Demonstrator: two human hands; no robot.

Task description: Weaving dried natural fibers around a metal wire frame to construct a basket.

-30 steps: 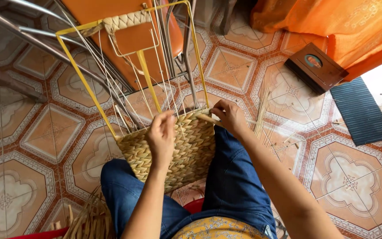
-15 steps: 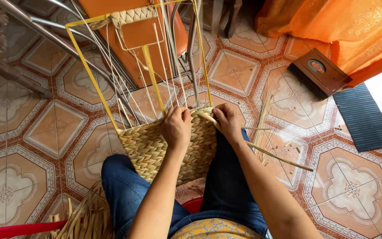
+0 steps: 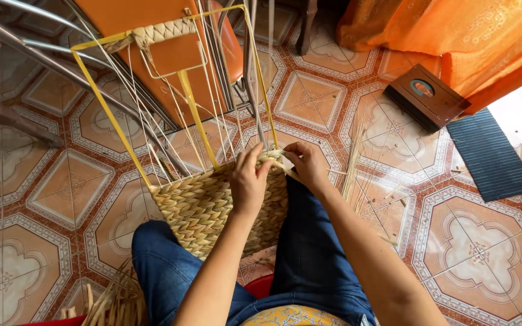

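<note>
A half-woven straw basket (image 3: 203, 208) rests between my knees, its lower part a tan plaited wall. A yellow metal frame (image 3: 107, 111) rises from it, strung with thin pale upright strands and topped by a braided band (image 3: 161, 31). My left hand (image 3: 249, 181) presses on the top edge of the weave at its right end. My right hand (image 3: 306, 166) sits just beside it, pinching a pale straw strand (image 3: 273, 158) at the same corner. Both hands are close together, fingers curled on the strand.
Loose straw (image 3: 351, 163) lies on the patterned tile floor to my right, more straw (image 3: 113, 302) by my left leg. A dark box (image 3: 427, 96) and a ribbed dark mat (image 3: 490, 154) lie at right. Orange cloth (image 3: 454, 36) hangs at back; metal chair legs (image 3: 61, 72) stand at left.
My left hand has slid right along the top edge of the weave to meet my right hand at the corner. The view has shifted slightly.
</note>
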